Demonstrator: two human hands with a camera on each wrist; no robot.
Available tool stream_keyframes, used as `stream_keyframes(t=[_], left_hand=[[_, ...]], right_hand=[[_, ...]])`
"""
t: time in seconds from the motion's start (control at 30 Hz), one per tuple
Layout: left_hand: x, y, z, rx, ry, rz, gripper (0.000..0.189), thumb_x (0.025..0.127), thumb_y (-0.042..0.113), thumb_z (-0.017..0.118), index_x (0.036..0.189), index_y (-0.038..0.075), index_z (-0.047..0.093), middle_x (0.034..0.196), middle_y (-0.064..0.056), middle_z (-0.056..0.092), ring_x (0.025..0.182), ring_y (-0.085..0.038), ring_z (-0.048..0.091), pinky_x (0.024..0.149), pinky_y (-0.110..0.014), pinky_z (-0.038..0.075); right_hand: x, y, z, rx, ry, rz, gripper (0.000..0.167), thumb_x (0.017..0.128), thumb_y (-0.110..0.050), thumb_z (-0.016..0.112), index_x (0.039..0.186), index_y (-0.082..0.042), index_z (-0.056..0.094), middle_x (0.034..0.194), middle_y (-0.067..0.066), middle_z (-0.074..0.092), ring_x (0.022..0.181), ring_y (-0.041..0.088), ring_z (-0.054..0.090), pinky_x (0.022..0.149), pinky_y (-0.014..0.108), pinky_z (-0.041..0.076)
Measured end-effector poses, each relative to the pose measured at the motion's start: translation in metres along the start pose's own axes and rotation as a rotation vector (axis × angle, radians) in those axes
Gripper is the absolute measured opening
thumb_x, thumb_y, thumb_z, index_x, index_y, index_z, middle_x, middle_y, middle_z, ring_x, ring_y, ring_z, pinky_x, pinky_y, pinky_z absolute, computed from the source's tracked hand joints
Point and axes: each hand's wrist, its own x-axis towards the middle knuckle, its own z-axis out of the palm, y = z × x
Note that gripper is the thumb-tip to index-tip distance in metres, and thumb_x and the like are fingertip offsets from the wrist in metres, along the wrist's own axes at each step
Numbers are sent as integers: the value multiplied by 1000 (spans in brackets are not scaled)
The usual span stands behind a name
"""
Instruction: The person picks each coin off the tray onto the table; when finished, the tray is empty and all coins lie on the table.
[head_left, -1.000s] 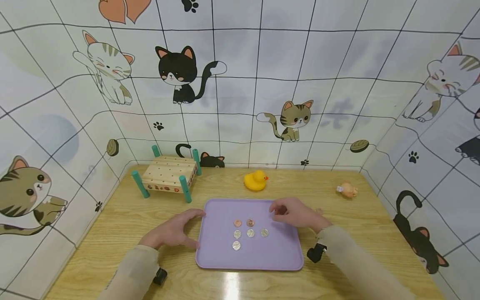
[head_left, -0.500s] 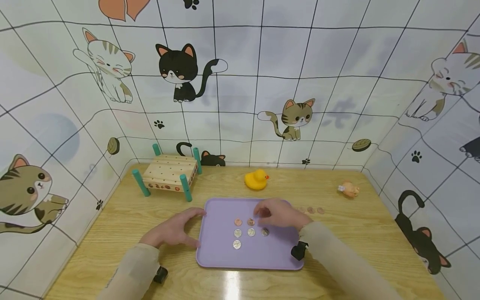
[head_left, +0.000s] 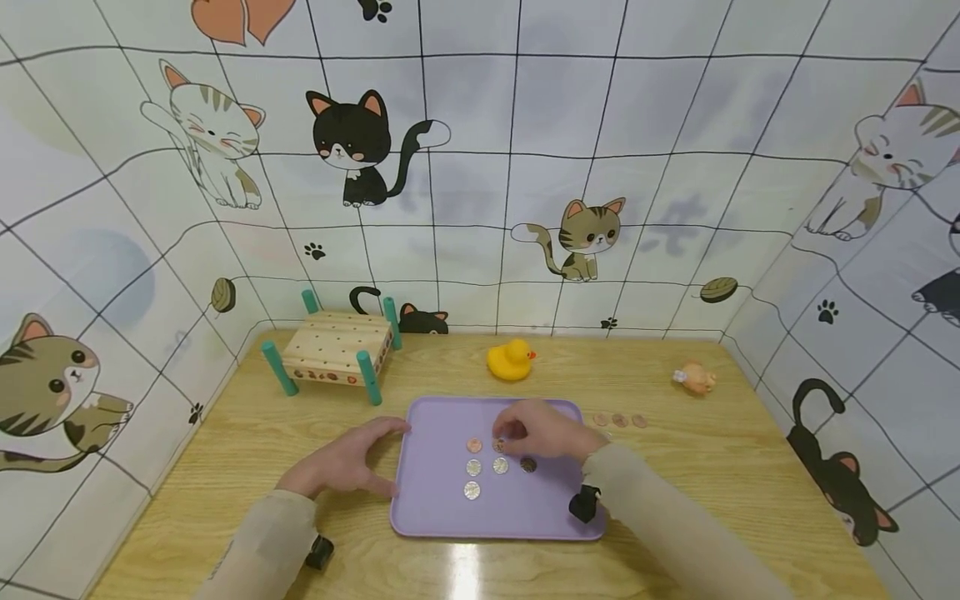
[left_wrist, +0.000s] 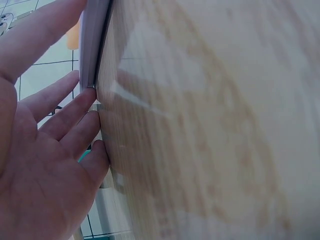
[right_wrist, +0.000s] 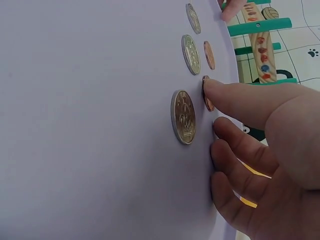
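My right hand (head_left: 536, 429) is over the purple tray (head_left: 435, 517), its thumb and finger at a copper coin (right_wrist: 208, 102) lying on the tray. In the right wrist view the thumb tip covers part of that coin; the index finger is hidden behind the thumb. A second copper coin (head_left: 474, 446) lies to its left. Several silver coins, among them a silver coin (head_left: 500, 466) and a darker-looking silver coin (right_wrist: 183, 117), lie nearer the front. My left hand (head_left: 341, 458) spreads at the tray's left edge, fingers extended, fingertips and thumb against the rim.
More copper coins (head_left: 619, 421) lie in a row on the wooden table (head_left: 660, 517), right of the tray. Behind it sits a yellow rubber duck (head_left: 510, 361). A toy wooden bed (head_left: 337, 346) with green posts stands back left, a small toy figure (head_left: 694, 378) back right.
My right hand has moved left across the tray to the copper coin, uncovering copper coins on the table at the right. The left hand has stayed at the tray edge.
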Motion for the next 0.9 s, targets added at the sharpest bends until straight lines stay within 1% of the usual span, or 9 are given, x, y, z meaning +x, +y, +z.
stream_keyframes(t=[0.2,0.37,0.5,0.7,0.9], left_hand=[[0,-1,0,-3,0,-5,96,74,31,97,154,10,49,163,-16,42,153,-44,33,123,-67,25],[0,-3,1,-7,-1,3,97,73,32,97,154,10,49,163,-16,41,153,-44,32,123,-67,25],[1,-5,1,-5,0,5,96,73,32,97,154,11,49,164,-16,41,153,-44,32,123,-67,25],[1,-6,1,-10,1,7,96,74,32,97,154,11,49,163,-15,42,153,-44,32,123,-67,25],[0,-4,1,-16,2,19,95,74,31,97,153,9,49,162,-16,43,152,-44,34,123,-68,25]], right_hand=[[3,-4,1,-27,-8,0,7,96,-15,78,103,-15,77,90,-5,68,81,14,61,73,24,52],[4,-6,1,-54,-15,30,5,96,-17,78,101,-18,77,89,-8,66,81,15,61,74,24,51],[6,-9,0,-90,-41,59,4,96,-18,78,99,-19,75,89,-8,65,83,16,61,75,25,50],[9,-16,-4,-112,-86,64,6,96,-13,77,95,-14,71,89,-3,65,82,16,58,75,26,49],[9,-18,-4,-111,-90,58,6,97,-11,75,95,-13,70,88,-1,64,82,17,57,74,25,48]])
